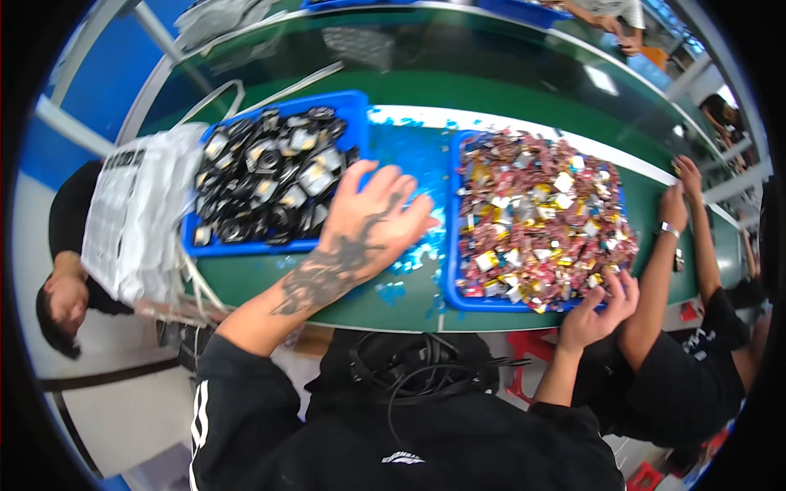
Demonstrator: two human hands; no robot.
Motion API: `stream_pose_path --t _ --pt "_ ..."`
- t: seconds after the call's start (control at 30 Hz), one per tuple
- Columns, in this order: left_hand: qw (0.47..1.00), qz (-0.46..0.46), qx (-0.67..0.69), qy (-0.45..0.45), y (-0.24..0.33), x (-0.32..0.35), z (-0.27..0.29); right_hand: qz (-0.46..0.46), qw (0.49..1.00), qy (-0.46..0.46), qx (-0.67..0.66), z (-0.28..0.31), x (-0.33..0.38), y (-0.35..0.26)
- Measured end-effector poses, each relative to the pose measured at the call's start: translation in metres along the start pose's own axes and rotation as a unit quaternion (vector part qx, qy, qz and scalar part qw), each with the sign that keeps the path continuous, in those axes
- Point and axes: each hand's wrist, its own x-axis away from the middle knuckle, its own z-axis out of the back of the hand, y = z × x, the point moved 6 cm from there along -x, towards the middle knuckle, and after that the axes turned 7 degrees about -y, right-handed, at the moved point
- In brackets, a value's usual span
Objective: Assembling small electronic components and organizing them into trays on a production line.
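Over the green worktop (401, 317), the left hand (378, 214) has fingers spread loose beside a blue plastic tray (246, 250) of black parts (266, 176), the right hand (600, 309), grip unclear to me, by another blue tray (499, 304) of reddish-silver pieces (536, 217).

on your left you have a blue tray (246, 249), shallow and open, sitting slightly askew on the green table (405, 317). the black parts (266, 217) in it lie in a loose, jumbled heap, glossy and facing every which way, with pale silvery squares showing among them. on your right you have a second tray (452, 254), also blue and open, set straighter to you and well apart from the first. its small bits (524, 233) fill it in a dense mound, mostly dull pinkish red, flecked with silver, yellow and white; along the right side they hide much of the rim.
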Motion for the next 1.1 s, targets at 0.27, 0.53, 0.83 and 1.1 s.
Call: stream_pose_path --t 0.27,0.53,0.83,1.1 --pt "0.986 0.144 -0.007 -0.086 -0.098 0.019 0.005 0.118 0.968 -0.203 -0.09 -0.017 -0.115 -0.083" --pt "0.989 0.128 0.059 -0.043 -0.096 0.025 0.004 0.225 0.868 -0.443 -0.016 -0.113 -0.163 -0.099" --pt "0.993 0.099 0.07 0.011 -0.093 0.031 0.019 0.017 0.883 -0.433 -0.183 -0.112 -0.193 -0.049" --pt "0.975 0.203 0.067 -0.064 -0.105 0.04 0.007 -0.006 0.882 -0.465 -0.074 -0.129 -0.193 -0.036"
